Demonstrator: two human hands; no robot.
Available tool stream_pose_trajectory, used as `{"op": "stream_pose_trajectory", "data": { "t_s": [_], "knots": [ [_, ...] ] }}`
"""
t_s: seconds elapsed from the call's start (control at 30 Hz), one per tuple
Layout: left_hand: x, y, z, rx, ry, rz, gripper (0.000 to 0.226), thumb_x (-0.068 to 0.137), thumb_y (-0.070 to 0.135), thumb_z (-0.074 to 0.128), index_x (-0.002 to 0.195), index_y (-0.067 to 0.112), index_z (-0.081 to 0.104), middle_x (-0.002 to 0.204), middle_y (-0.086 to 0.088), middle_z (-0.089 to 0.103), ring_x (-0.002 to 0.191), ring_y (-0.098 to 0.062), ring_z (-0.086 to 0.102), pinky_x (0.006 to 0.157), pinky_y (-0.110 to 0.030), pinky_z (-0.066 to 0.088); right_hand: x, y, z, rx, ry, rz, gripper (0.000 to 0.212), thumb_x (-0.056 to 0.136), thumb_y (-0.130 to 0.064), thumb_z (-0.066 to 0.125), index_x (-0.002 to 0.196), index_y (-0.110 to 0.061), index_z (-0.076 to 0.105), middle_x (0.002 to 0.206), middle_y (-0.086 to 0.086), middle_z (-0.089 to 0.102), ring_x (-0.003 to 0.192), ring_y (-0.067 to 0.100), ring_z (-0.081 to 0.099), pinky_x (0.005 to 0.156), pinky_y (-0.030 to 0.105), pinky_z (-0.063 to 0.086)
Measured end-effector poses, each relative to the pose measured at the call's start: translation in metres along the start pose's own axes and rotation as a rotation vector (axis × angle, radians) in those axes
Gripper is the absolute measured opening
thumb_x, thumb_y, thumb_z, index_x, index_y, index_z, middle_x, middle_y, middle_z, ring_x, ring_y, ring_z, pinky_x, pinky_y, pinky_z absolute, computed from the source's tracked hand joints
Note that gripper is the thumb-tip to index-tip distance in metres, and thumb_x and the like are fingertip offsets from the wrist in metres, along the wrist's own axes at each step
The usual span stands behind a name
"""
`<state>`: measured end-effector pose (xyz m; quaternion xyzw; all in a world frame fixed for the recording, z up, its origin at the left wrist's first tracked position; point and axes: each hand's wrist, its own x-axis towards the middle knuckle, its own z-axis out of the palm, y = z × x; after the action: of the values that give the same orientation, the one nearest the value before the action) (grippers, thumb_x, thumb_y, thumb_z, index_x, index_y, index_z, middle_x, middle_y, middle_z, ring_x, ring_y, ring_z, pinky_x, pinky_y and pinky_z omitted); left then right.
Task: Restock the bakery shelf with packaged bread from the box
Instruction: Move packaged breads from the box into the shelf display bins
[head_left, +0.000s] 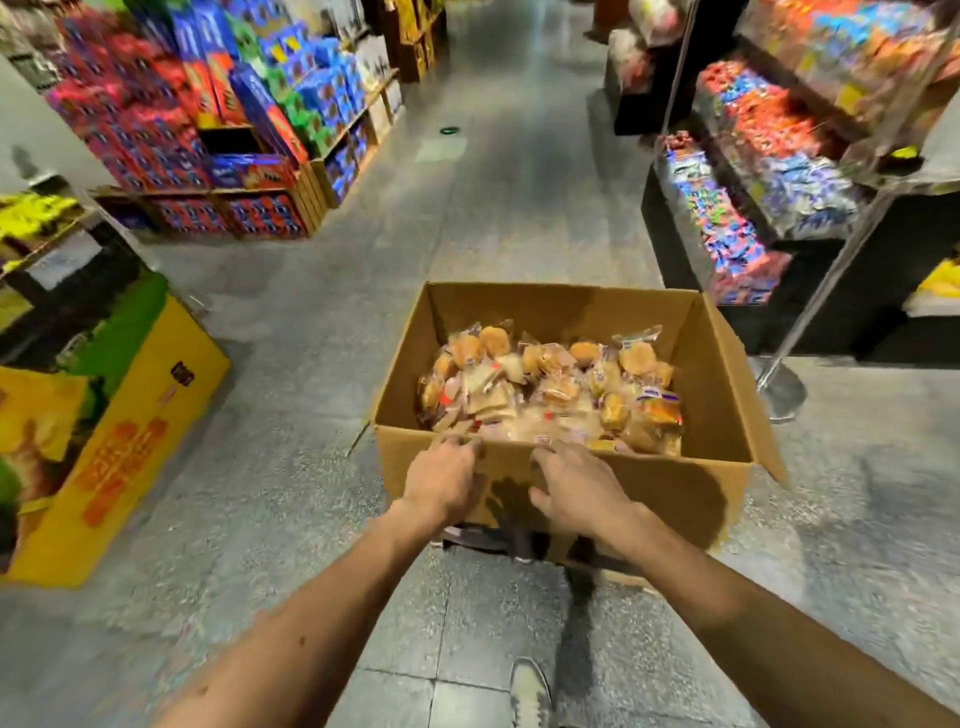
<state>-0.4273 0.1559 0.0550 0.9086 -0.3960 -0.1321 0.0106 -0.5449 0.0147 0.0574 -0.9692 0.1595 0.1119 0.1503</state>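
Note:
An open cardboard box (691, 483) stands in the aisle in front of me, raised off the floor on something dark underneath. It holds several clear packets of bread and buns (550, 389). My left hand (441, 480) grips the near rim of the box, fingers curled over the edge. My right hand (576, 486) rests on the same near wall, fingers hooked over the rim beside the left. No bakery shelf can be made out from here.
A yellow and green carton (119, 431) sits on the floor at left. Wooden crates of blue and red boxes (249, 156) line the left side. Black stands of wrapped sweets (753, 197) and a metal post base (779, 389) stand right. Grey tiled aisle (498, 171) runs ahead.

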Motion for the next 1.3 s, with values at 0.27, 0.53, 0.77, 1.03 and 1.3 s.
{"op": "stream_pose_trajectory", "data": {
  "t_s": [0.27,0.53,0.77,1.03,1.3],
  "knots": [
    [0.133,-0.069,0.021,-0.121,-0.087,-0.061,0.026,0.097,0.018,0.044,0.119,0.016,0.058,0.122,-0.012,0.063,0.109,-0.035,0.061,0.086,-0.043,0.049,0.152,0.022,0.014,0.156,-0.111,0.132,0.029,0.099,-0.028,0.053,0.124,-0.015,0.058,0.125,0.010,0.059,0.115,0.028,0.056,0.094,0.037,0.048],
    [0.242,-0.121,0.085,-0.144,-0.465,-0.139,0.035,0.098,0.020,0.051,0.132,0.013,0.051,0.130,-0.016,0.059,0.121,-0.033,0.059,0.101,-0.039,0.047,0.240,0.051,0.058,0.146,-0.432,0.314,0.034,0.099,-0.035,0.052,0.127,-0.016,0.060,0.132,0.010,0.060,0.124,0.029,0.052,0.107,0.039,0.037],
    [0.286,-0.147,0.142,-0.196,-0.765,-0.222,0.127,0.072,0.038,0.085,0.157,0.029,-0.010,0.161,-0.016,0.004,0.143,-0.042,0.027,0.113,-0.048,0.035,0.295,0.059,0.118,0.537,-0.614,0.594,0.026,0.095,-0.023,0.060,0.115,-0.006,0.060,0.101,0.009,0.066,0.087,0.021,0.062,0.071,0.026,0.046],
    [0.295,-0.149,0.177,-0.115,-0.871,-0.156,0.139,0.067,0.034,0.090,0.155,0.028,-0.018,0.157,-0.027,0.005,0.143,-0.046,0.024,0.107,-0.056,0.037,0.316,0.064,0.171,0.709,-0.752,0.732,0.083,0.082,-0.034,0.078,0.145,-0.004,0.032,0.123,0.009,0.061,0.103,0.022,0.057,0.085,0.030,0.051],
    [0.299,-0.148,0.184,-0.036,-0.775,-0.155,0.102,0.090,0.010,0.065,0.157,0.029,-0.010,0.153,-0.028,0.017,0.137,-0.047,0.034,0.099,-0.048,0.046,0.309,0.076,0.201,0.721,-0.668,1.042,0.124,0.077,-0.069,0.067,0.155,-0.007,-0.009,0.155,0.018,0.035,0.140,0.038,0.035,0.115,0.047,0.032]
  ]
}}
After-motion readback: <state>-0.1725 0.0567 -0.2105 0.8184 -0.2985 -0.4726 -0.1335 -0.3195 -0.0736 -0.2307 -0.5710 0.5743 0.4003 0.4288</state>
